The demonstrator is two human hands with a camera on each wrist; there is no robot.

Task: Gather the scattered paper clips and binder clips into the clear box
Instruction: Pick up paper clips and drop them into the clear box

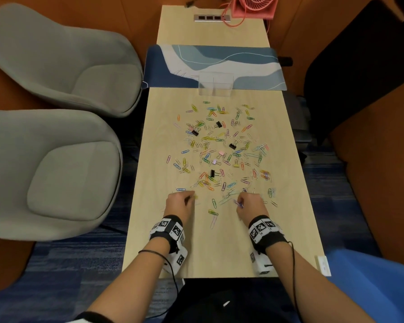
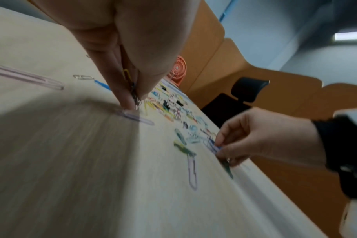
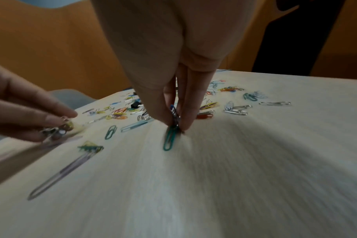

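Left hand (image 1: pixel 178 202) low at near edge of table (image 1: pixel 289 206), fingertips (image 2: pixel 128 103) pinching small bunch of paper clips (image 2: pixel 130 83), touching tabletop beside a pale lilac clip (image 2: pixel 137 118). Further right, a long lilac clip (image 1: pixel 213 222) lying between both hands. Right hand (image 1: pixel 251 205) likewise down on the wood, thumb and fingers closed around several clips (image 3: pixel 174 115), a teal clip (image 3: pixel 169 140) just under fingertips. Scattered paper clips (image 1: pixel 219 148) spread across mid-table beyond both hands, black binder clips (image 1: pixel 232 145) and pastel ones among them. Clear box (image 1: pixel 216 83) at far end of scatter, straddling edge of blue desk mat (image 1: pixel 254 66); divided inside, no contents discernible
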